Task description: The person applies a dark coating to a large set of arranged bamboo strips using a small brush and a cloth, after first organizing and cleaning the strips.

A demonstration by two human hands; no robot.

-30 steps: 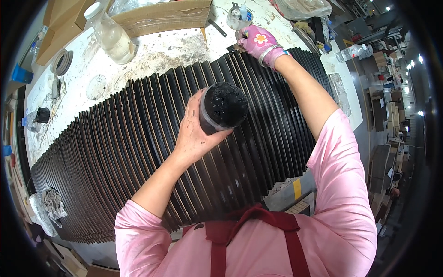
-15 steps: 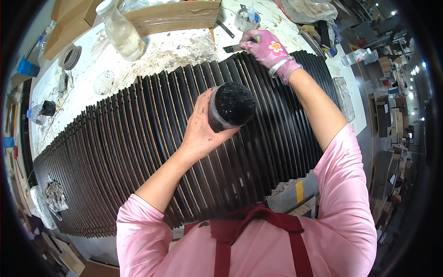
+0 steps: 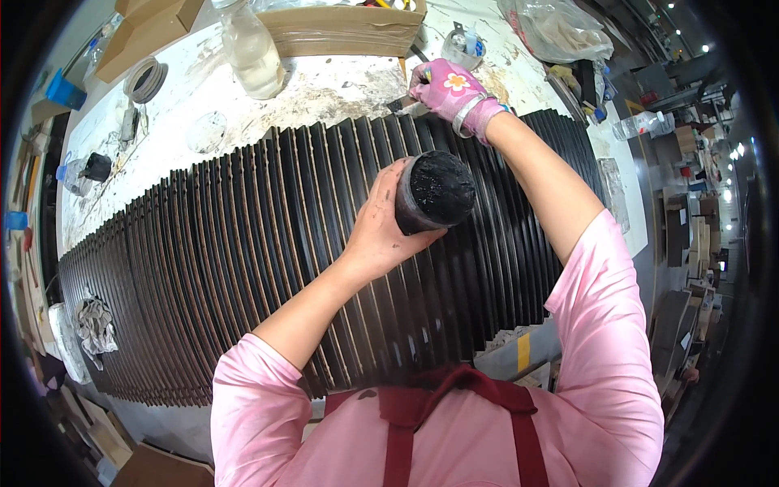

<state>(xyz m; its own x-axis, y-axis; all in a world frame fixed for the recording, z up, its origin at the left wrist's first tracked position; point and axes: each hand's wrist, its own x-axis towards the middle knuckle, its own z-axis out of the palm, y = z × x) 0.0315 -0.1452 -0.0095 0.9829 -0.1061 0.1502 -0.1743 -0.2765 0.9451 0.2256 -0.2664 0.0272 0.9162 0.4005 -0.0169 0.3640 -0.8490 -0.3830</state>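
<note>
My bare left hand (image 3: 381, 219) is wrapped round a clear plastic cup (image 3: 412, 213) heaped with glossy black paste (image 3: 443, 188). The cup is held above the long rows of dark slats (image 3: 268, 243), its top facing me. At the far edge of these slats, my right hand (image 3: 454, 91), in a pink glove with a flower on its back, is closed on a putty knife (image 3: 400, 104). Only the knife's dark, smeared end shows; its handle is hidden in the fist. Pale lines run along the edges of many slats.
A bottle of cloudy liquid (image 3: 251, 57) stands beyond the slats, before a cardboard box (image 3: 341, 32). A small tub of tools (image 3: 463, 49) and a plastic bag (image 3: 560, 32) are at the far right. Crumpled paper (image 3: 96, 326) lies on the slats at left.
My right hand with the putty knife has moved left along the slats' far edge. The cup in my left hand has shifted slightly right. The whole view has tilted a little.
</note>
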